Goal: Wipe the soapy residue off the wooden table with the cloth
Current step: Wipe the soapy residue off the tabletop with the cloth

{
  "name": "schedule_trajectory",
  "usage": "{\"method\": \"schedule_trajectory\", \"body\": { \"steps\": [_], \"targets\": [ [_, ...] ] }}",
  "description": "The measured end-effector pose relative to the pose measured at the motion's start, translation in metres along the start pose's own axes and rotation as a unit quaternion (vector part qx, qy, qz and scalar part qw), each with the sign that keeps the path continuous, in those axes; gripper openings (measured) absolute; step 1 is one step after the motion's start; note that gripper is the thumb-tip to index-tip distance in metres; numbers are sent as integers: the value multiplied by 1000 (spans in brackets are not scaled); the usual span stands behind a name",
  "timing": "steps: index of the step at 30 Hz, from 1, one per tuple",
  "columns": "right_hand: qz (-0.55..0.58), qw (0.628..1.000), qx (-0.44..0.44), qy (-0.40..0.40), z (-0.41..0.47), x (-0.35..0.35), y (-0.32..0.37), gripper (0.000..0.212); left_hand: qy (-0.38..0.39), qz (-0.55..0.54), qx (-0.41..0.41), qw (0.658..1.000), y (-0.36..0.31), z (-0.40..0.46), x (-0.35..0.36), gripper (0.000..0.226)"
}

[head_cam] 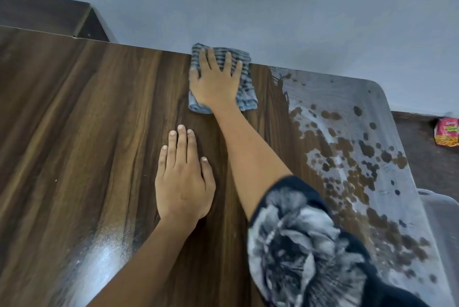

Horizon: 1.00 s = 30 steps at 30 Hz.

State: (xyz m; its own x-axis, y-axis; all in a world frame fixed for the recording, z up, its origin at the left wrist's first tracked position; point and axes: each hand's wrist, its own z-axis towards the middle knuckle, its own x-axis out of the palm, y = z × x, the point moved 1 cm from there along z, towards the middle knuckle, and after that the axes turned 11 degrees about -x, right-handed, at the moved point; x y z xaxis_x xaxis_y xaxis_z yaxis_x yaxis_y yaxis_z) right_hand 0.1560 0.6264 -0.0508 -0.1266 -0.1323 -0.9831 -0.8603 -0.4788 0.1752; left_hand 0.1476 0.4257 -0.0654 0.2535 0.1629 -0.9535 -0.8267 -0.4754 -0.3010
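A dark wooden table fills most of the view. Its right part is covered by whitish soapy residue with brown gaps showing through. A folded blue-grey striped cloth lies at the table's far edge, partly over it. My right hand presses flat on the cloth, fingers spread, just left of the residue. My left hand rests flat on bare wood nearer to me, fingers together and holding nothing.
A grey wall rises behind the table. A dark wooden piece of furniture stands at the far left. A pink and yellow packet lies on a lower dark surface at the right. A shiny glare patch sits near the front left.
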Motion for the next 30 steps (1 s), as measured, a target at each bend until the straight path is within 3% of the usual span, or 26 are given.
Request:
{"method": "schedule_trajectory", "body": {
  "steps": [3, 7, 9, 14, 16, 18, 21, 23, 26, 30],
  "targets": [
    [-35, 995, -95, 24, 3, -2, 12, 53, 1, -2, 0, 1000, 0, -1, 0, 60],
    [-80, 963, -257, 22, -59, 1, 1, 51, 0, 1, -2, 1000, 0, -1, 0, 60],
    [-71, 970, -230, 7, -92, 3, -21, 52, 0, -2, -2, 1000, 0, -1, 0, 59],
    [-12, 997, 73, -21, -63, -6, -57, 56, -5, -4, 1, 1000, 0, 0, 1, 58],
    [22, 991, 129, -16, -28, -8, -45, 56, -8, -7, -1, 1000, 1, 0, 1, 59],
    [6, 997, 72, -4, -7, -7, -22, 56, -9, -7, -1, 1000, 1, -1, 2, 59],
    [-31, 992, -119, 24, -21, -2, 6, 52, -5, -9, -2, 1000, 1, -1, 1, 59],
    [-49, 980, -193, 26, -56, 1, 2, 50, -3, -10, 0, 1000, 1, -1, 1, 58],
    [-64, 982, -175, 7, -118, 2, -30, 53, -4, -15, 1, 1000, 2, -1, 0, 58],
    [-74, 997, -16, 25, -124, -13, -100, 53, -5, -16, 2, 1000, -1, -1, 0, 56]
  ]
}}
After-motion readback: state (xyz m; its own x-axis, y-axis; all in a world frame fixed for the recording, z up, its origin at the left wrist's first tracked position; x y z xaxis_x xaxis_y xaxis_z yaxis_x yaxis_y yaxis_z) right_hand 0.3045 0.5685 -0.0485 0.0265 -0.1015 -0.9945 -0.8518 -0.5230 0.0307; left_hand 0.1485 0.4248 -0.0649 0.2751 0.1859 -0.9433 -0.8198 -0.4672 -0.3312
